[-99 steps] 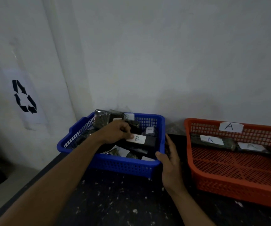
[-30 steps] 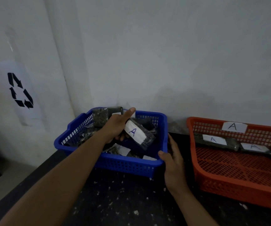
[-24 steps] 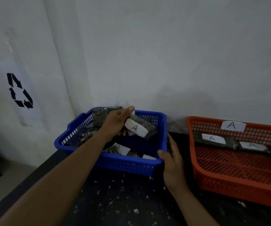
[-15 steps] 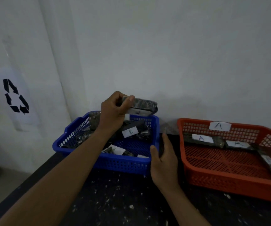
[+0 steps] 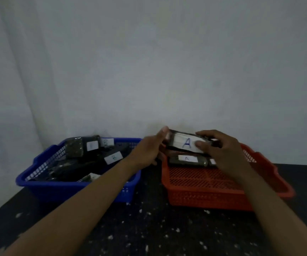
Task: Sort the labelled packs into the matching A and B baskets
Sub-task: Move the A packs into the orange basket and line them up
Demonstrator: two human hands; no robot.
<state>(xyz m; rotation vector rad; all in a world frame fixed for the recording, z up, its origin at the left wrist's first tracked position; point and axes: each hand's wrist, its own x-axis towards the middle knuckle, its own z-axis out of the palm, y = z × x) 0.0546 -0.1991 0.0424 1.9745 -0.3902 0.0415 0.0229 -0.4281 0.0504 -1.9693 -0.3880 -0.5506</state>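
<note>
My left hand (image 5: 147, 150) and right hand (image 5: 221, 150) pinch the ends of a dark plastic pack with a white "A" label (image 5: 185, 144), above the far left corner of the orange plastic mesh basket (image 5: 204, 197).

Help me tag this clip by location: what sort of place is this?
Probably a bare workroom set up as a sorting station: a plain white wall, a white-speckled dark table, and a blue basket and an orange basket holding lettered packs.
</note>
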